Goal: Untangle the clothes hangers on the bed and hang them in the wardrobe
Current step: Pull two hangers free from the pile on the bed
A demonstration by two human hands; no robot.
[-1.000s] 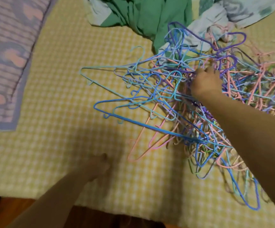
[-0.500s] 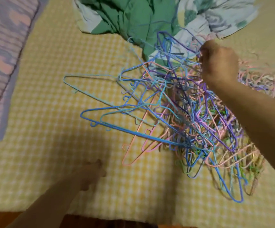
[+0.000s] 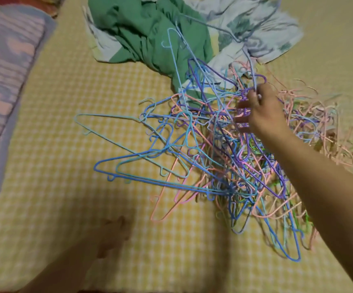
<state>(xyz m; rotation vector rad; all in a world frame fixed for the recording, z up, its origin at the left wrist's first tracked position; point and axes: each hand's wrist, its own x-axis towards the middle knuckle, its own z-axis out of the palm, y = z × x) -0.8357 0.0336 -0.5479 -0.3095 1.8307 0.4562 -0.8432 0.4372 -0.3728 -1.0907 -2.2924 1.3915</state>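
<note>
Dozens of wire hangers point(image 3: 224, 144) are one big knot on the bed point(image 3: 55, 123), so basically nothing's sorted yet and no wardrobe in sight. Right hand point(image 3: 262, 115) has fingers curled into the tangle's top; left hand point(image 3: 112, 235) rests loose on the sheet.

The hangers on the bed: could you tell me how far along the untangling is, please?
Nothing looks done: the hangers are one knotted pile on the bed. In hand: the right hand grips hooks at the pile's top; the left hand holds nothing. Left: separating every hanger and hanging them; no wardrobe in view.
</note>
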